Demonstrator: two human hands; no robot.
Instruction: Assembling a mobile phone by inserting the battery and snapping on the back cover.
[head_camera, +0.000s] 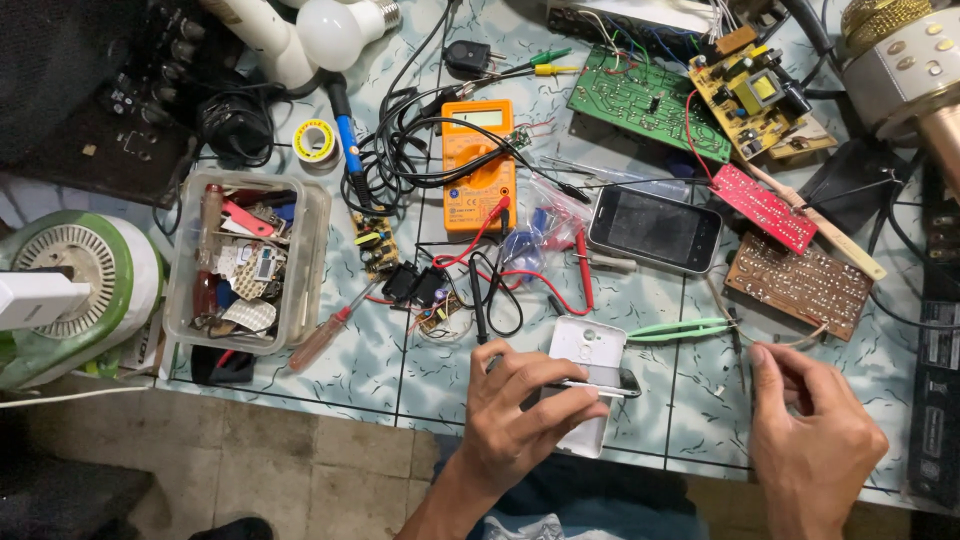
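Head view: left hand (520, 415) pinches the light, stiff white phone cover (585, 385) by its edges and a thin tool, right hand (815, 440) loosely curled, empty.

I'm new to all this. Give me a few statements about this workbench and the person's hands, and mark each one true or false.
1. The left hand holds a white phone back cover together with a thin metal tool. True.
2. The right hand grips the orange multimeter. False: the multimeter lies apart, further up the table, and the right hand's fingers pinch a thin wire near the brown circuit board.
3. A dark-screened phone lies face up between the multimeter and the red circuit board. True.
4. The green plastic tweezers sit inside the clear plastic box. False: they lie on the tiled table, right of the white cover.
5. A white light bulb lies near the table's far edge. True.
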